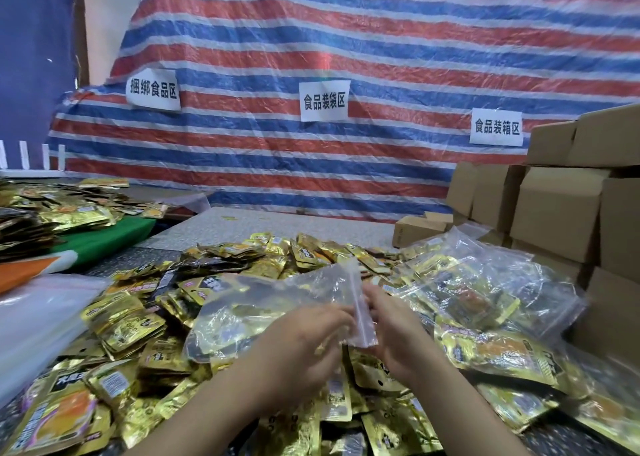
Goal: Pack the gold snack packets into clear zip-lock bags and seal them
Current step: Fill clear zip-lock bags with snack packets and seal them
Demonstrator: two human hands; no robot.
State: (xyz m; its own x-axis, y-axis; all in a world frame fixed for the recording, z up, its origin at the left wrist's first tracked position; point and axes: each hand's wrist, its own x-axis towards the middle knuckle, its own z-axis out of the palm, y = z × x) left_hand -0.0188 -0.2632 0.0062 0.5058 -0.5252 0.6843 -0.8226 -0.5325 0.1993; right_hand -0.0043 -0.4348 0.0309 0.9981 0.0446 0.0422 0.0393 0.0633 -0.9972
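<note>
1. Both hands, the left hand (313,331) and the right hand (398,327), pinched the mouth of one clear zip-lock bag (277,303) above the table's near edge.
2. The thin mouth could slip, so the seal might stay partly open.
3. Gold snack packets (138,320) were too many to count; filled bags (485,282), perhaps three, lay right.

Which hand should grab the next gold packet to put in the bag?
Probably the left hand. Both hands pinch the clear zip-lock bag at its strip, but the loose gold packets are piled thickest on the left side, while filled bags lie on the right.
</note>
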